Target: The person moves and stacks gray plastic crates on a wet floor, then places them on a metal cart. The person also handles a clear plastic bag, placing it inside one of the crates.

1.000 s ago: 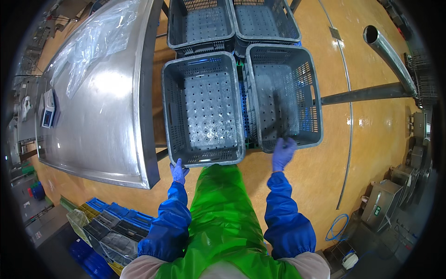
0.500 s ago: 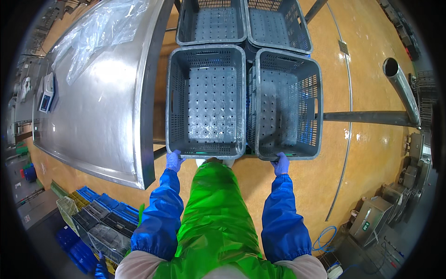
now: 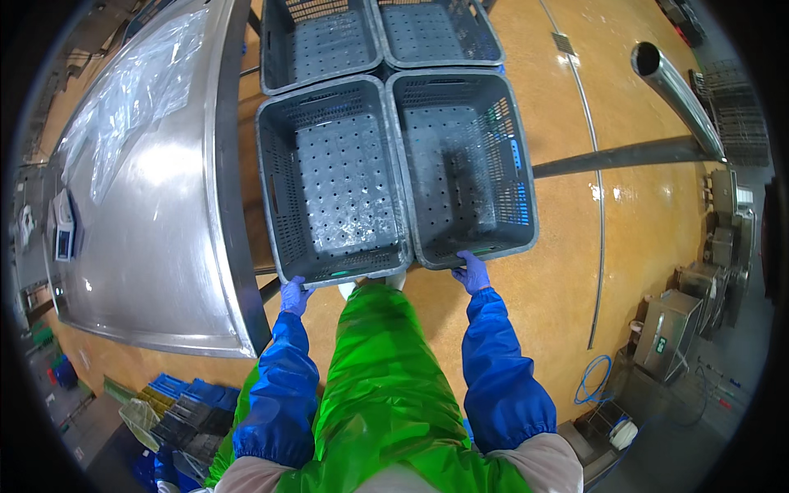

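Note:
Two dark grey perforated plastic crates stand side by side in front of me, with nothing inside either one. At the near left corner of the left crate, my left hand, in a purple glove, is closed on the rim. My right hand, gloved alike, grips the near rim of the right crate, its fingertips over the edge. The long sides of these crates touch or nearly touch. Behind them are two more grey crates, a back left crate and a back right crate.
A stainless steel table stands along my left, bearing a clear plastic sheet and a small scale. At right, a metal bar joins an upright tube. Stacked crates sit behind on the left.
The gap between the two near crates has closed, the right crate now lying against the left one. The whole view has turned slightly. Both hands stay on the rims.

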Available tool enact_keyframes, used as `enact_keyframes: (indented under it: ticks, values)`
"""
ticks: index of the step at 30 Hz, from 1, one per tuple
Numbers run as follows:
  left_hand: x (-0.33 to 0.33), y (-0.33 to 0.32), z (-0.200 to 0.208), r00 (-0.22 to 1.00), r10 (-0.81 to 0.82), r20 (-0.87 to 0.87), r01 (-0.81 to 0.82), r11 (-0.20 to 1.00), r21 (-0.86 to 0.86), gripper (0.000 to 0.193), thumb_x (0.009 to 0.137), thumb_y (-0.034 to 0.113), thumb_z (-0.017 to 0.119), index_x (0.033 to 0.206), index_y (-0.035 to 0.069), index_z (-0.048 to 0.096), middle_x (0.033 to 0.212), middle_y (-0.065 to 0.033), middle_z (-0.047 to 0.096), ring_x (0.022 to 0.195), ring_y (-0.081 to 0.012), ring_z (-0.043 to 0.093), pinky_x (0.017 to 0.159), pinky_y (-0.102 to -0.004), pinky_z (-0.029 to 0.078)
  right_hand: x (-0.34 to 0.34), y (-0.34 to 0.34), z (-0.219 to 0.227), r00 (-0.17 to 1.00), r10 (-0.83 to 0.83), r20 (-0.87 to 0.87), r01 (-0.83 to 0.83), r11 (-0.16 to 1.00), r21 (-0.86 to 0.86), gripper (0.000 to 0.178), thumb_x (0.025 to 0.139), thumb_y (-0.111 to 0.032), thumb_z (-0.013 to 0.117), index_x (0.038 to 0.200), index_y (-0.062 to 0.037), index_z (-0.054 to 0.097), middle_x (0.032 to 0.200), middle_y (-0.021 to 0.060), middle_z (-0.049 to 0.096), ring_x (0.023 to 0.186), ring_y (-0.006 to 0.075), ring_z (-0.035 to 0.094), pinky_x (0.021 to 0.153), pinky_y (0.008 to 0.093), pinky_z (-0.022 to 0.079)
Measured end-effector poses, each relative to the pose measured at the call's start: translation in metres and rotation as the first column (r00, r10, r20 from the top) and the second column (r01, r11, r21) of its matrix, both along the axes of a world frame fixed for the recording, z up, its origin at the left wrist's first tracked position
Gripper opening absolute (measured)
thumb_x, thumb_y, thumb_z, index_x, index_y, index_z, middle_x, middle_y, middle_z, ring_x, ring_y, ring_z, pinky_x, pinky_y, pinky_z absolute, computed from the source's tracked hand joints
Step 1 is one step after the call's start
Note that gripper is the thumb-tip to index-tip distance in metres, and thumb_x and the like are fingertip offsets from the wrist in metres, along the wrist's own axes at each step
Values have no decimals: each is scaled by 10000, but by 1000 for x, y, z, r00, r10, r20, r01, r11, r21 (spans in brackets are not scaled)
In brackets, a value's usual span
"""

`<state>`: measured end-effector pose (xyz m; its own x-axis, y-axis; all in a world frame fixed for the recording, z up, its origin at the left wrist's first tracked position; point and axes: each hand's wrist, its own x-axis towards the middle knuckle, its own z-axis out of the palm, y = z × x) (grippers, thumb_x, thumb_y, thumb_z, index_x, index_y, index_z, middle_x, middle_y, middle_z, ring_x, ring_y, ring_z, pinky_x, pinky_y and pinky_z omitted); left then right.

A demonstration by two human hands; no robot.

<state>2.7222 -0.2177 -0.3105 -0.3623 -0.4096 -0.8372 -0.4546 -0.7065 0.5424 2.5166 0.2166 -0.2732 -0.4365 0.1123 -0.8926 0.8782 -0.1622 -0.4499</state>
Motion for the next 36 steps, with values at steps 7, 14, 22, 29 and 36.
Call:
enact_keyframes:
  ticks: [7,14,22,29,36]
  values:
    - [-63,86,107,953,-123,276,298,231,-926,699,637,67,657,1228,-115,331,1109,-226,492,990,-373,506,905,-410,406,-92,139,141,942,230,-244,-131,922,365,562,705,-501,698,1027,-100,470,696,15,481,573,110,489,519,253,434]
    - [-249,236,126,820,-490,295,485,320,-814,879,675,265,716,1342,-53,239,1328,-295,331,1161,-415,416,985,-423,345,-290,185,199,738,511,-441,-284,828,484,849,687,-335,752,1385,-204,286,1139,50,521,1067,172,457,848,373,362]
    - [-260,241,80,761,-474,442,581,196,-790,921,611,-14,540,1423,87,117,1390,-221,279,1041,-405,526,796,-424,496,-302,157,174,618,539,-573,-386,843,376,452,694,-73,714,1112,-46,544,957,22,572,818,105,547,673,215,462]
    - [-264,244,77,733,-499,462,594,138,-793,925,615,-21,543,1422,81,102,1416,-201,228,1112,-398,478,866,-419,471,-300,121,172,558,517,-649,-370,855,363,413,694,-64,702,1077,-1,559,848,28,584,676,97,522,584,228,436]
    - [-262,244,80,732,-510,451,591,148,-793,922,616,-20,543,1421,84,106,1398,-217,241,1134,-415,452,885,-426,460,-302,118,155,571,539,-620,-383,842,379,388,703,-69,689,1073,-50,574,955,18,589,783,100,552,596,224,457]
